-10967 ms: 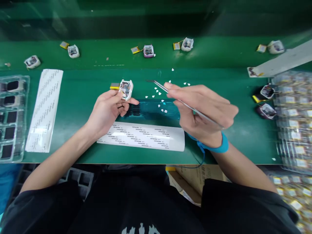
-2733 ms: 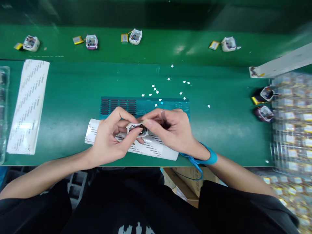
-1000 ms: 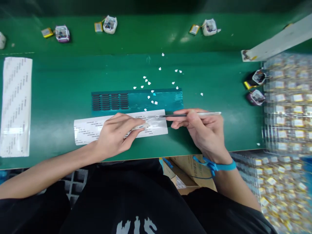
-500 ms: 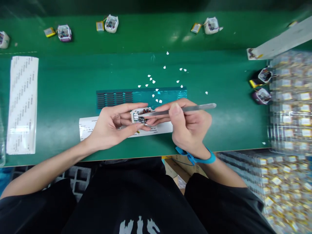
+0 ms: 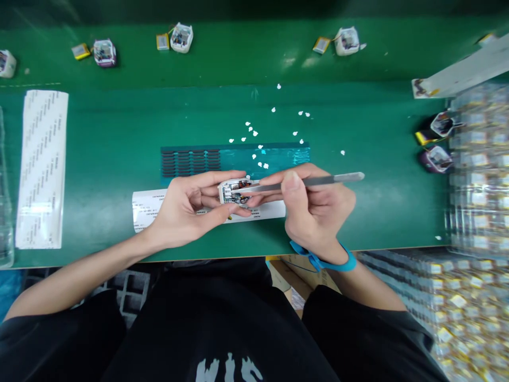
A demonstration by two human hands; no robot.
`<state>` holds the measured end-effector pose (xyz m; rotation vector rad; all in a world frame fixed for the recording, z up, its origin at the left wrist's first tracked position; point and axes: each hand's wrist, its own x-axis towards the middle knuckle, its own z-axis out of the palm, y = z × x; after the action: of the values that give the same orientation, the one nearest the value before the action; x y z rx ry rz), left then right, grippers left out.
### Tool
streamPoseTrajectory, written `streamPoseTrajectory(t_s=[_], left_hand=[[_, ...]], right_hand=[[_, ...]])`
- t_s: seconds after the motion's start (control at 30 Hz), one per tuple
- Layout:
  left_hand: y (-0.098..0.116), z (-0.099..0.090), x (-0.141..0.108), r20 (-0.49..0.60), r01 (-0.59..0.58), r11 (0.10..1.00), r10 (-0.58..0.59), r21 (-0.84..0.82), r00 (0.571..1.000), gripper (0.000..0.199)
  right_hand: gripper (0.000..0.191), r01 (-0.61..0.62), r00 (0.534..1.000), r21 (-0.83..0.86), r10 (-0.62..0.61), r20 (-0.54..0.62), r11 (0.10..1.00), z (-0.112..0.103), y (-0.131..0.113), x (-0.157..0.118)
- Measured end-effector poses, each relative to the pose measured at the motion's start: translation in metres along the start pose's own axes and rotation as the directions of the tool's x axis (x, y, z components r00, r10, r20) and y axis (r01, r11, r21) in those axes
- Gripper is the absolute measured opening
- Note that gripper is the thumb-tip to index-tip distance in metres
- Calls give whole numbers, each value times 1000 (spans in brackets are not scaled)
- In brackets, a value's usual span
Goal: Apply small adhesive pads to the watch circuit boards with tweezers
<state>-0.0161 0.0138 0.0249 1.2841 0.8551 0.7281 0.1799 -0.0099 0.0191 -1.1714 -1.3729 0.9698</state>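
Between the thumb and fingers of my left hand (image 5: 194,209) is a small white device housing (image 5: 226,192), its open side with the circuit board facing up. My right hand (image 5: 316,204) is closed on metal tweezers (image 5: 322,180), whose tips reach inside the housing over the board. Fingertips of my right hand come close to the housing's right side; whether they touch it I cannot tell. A bit of yellow shows below the housing by my left thumb. Under both hands lies a white printed sheet (image 5: 149,204).
Behind my hands lies a teal strip (image 5: 254,157) with rows of dark pads, and several white dots (image 5: 255,133) are scattered around it. More housings with batteries (image 5: 182,38) sit along the back. White printed sheets (image 5: 42,170) lie left; clear trays (image 5: 477,175) are stacked right.
The view has shifted slightly, so the bench items appear a little further right. Both hands keep their grip, and the tweezer tips stay inside the housing.
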Motion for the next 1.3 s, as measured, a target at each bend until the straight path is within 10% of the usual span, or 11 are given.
streamPoseTrajectory(t_s=[0.5, 0.7, 0.83, 0.93, 1.1, 1.3], left_hand=[[0, 2, -3, -72, -19, 1000, 20, 14, 997, 28], [4, -4, 0, -81, -28, 997, 33, 67, 996, 24], [6, -20, 5, -234, -120, 990, 134, 74, 963, 16], [9, -34, 10, -290, -162, 972, 206, 170, 934, 13], [11, -40, 15, -137, -113, 658, 316, 744, 939, 14], [-4, -33, 18, 16, -154, 386, 337, 909, 941, 21]], right_hand=[[24, 139, 987, -80, -132, 88, 987, -3, 3, -8], [24, 298, 949, -63, -302, -89, 953, -26, -26, 19], [20, 289, 952, -175, -263, 156, 941, -28, -22, 61], [24, 431, 860, -260, -306, 408, 864, -21, 5, 82], [24, 449, 826, -268, -282, 488, 853, -14, 41, 85], [22, 445, 830, -242, -295, 474, 862, -19, 45, 83]])
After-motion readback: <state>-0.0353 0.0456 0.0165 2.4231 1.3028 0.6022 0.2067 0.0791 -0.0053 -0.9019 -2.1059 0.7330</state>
